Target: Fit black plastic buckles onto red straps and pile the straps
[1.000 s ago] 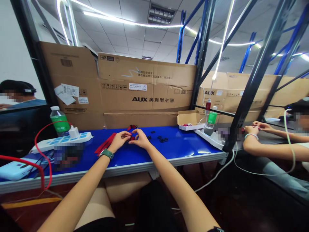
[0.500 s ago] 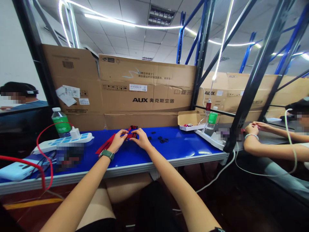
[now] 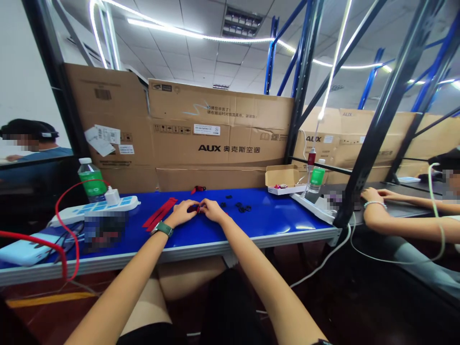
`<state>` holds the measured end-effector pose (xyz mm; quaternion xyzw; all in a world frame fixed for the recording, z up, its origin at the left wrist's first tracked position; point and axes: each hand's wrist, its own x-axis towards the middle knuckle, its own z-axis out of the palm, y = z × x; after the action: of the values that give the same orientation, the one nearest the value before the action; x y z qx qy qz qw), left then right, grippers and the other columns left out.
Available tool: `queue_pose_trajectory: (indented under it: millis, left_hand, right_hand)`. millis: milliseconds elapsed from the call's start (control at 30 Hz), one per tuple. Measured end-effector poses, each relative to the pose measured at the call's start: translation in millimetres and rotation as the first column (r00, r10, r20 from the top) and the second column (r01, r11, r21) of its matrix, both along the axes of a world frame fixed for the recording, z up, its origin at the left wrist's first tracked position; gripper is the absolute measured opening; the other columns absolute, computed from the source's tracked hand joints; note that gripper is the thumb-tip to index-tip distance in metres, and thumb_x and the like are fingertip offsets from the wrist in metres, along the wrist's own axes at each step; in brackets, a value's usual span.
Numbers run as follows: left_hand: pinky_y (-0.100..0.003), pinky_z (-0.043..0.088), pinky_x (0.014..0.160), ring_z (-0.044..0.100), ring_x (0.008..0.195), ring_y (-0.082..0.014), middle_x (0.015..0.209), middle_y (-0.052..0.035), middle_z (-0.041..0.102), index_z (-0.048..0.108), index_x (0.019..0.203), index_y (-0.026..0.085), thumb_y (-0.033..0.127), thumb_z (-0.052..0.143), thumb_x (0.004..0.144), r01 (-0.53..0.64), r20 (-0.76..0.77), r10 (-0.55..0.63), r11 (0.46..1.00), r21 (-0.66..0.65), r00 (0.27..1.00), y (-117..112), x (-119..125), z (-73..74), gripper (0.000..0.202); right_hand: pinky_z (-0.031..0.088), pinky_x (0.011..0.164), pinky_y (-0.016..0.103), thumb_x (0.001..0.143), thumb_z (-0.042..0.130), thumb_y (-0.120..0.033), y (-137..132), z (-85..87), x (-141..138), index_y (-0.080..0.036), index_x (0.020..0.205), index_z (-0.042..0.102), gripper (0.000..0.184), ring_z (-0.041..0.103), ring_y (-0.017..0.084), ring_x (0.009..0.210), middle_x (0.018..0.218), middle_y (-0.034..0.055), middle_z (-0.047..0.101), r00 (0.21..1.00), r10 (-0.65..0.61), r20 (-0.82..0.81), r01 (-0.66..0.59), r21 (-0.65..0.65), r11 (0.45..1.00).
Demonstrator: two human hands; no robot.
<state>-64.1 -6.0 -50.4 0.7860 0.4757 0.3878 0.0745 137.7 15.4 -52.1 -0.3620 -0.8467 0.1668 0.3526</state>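
Observation:
My left hand [image 3: 184,213], with a green-strapped watch at the wrist, is closed at the fingertips on a small piece of red strap [image 3: 198,209]. My right hand [image 3: 213,211] pinches the same piece from the other side, so the fingertips nearly meet and cover most of it. Flat red straps [image 3: 158,215] lie on the blue tabletop left of my left hand. Beyond my hands rests a bundled red strap with black fittings [image 3: 198,189]. Several small black plastic pieces [image 3: 243,207] are scattered to the right of my right hand.
A white power strip [image 3: 125,205] with a charger, a water bottle [image 3: 91,179] and a light-blue device [image 3: 27,251] occupy the left. An open small carton [image 3: 285,184] stands at back right, before a rack post. Cardboard [image 3: 223,134] walls the back. A co-worker's hands [image 3: 373,195] are at right.
Both hands have drawn slightly nearer the table's front edge, and their fingertips have come together. The red straps at left and the bundled one behind are now less covered.

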Motion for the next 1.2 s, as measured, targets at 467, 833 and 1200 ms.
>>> queue_pose_trajectory:
  millis: [467,833,1200]
  left_hand:
    - [-0.035,0.044,0.087,0.067,0.100,-0.0297,0.104,-0.0054,0.076,0.078,0.105,0.031,0.040,0.071,0.079,-0.041,-0.243,0.052,0.998,0.048,0.969,-11.5,7.0,12.0,0.029]
    - [-0.043,0.040,0.092,0.060,0.106,-0.0324,0.109,-0.0085,0.070,0.076,0.103,0.029,0.039,0.069,0.079,-0.130,-0.194,0.132,0.991,0.023,0.972,-15.7,5.0,7.2,0.027]
    - [-0.049,0.035,0.093,0.058,0.100,-0.0322,0.100,-0.0107,0.071,0.073,0.076,0.022,0.034,0.052,0.090,-0.193,-0.258,0.218,0.974,0.120,0.941,-20.2,8.9,13.9,0.029]
  right_hand:
    - [0.041,0.072,0.026,0.081,0.050,-0.009,-15.4,11.8,6.1,-0.026,0.116,0.051,0.039,0.065,0.020,0.084,0.087,-0.0004,0.070,0.971,-0.175,0.164,0.182,-0.031,0.983]
    - [0.041,0.092,0.043,0.090,0.048,-0.013,-19.6,16.0,6.5,-0.023,0.117,0.055,0.030,0.060,0.029,0.110,0.111,0.0108,0.069,0.913,-0.331,0.237,0.330,0.047,0.943]
    - [0.049,0.089,0.038,0.084,0.045,0.006,-11.0,19.3,33.2,-0.012,0.101,0.070,0.035,0.062,0.031,0.111,0.110,0.0233,0.067,0.755,-0.606,0.251,0.607,0.081,0.791]
